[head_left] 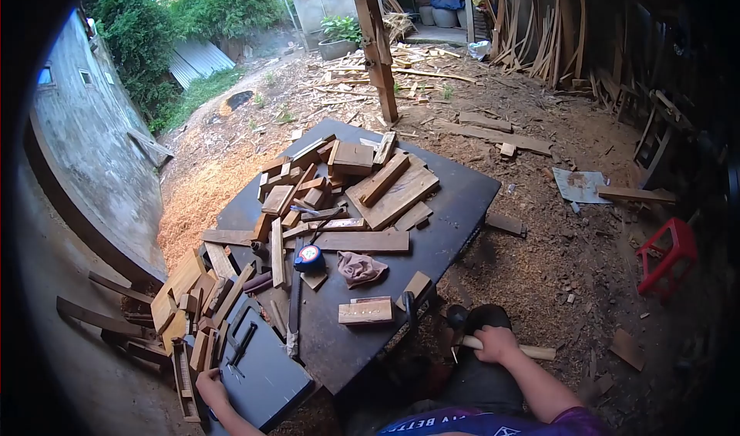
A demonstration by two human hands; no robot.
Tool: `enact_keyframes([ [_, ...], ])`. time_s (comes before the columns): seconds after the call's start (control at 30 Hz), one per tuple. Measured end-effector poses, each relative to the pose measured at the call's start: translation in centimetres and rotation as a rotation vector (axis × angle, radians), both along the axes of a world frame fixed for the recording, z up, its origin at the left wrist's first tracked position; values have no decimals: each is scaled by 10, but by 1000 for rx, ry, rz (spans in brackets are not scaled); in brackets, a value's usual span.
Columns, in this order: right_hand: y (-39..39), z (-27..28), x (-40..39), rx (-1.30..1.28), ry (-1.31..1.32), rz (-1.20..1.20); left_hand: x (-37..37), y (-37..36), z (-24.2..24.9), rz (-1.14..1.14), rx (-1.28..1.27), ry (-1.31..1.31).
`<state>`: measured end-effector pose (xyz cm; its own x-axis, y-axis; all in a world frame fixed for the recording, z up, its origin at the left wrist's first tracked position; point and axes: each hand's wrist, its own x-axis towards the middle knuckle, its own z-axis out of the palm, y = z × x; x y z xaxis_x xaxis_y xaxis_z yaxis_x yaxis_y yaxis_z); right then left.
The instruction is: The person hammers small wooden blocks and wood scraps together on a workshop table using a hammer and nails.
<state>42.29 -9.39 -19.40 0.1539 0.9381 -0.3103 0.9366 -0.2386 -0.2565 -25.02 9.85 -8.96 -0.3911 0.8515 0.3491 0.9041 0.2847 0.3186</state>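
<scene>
My right hand (496, 344) is closed around a pale wooden handle (536, 351) that lies crosswise just off the near right corner of the dark table (455, 205). A dark head-like shape (458, 317) sits at the handle's left end. My left hand (211, 387) grips the lower left edge of a grey panel (266, 374) that leans against the table's near left side. A clamp-like black tool (243, 343) lies on the panel. On the table near me are a small wood block (366, 311), a crumpled cloth (361, 269) and a blue and yellow tape measure (308, 259).
Several planks and offcuts (362, 189) cover the table's far half. More scrap wood (193, 297) is stacked on the ground to the left. A red stool (667, 255) stands at the right, a wooden post (379, 58) beyond the table, a concrete wall (92, 151) at the left.
</scene>
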Motion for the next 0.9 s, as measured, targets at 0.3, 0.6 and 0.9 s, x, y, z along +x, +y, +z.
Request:
enact_keyframes([
  [0.3,1,1,-2,-5,-9,-2,5,-3,8,87,-87,-51],
  [0.6,0,3,-3,26,2,-11,12,-4,1,103,-140,87],
  [0.9,2,11,-3,-17,25,-15,8,5,-4,60,47,-55],
])
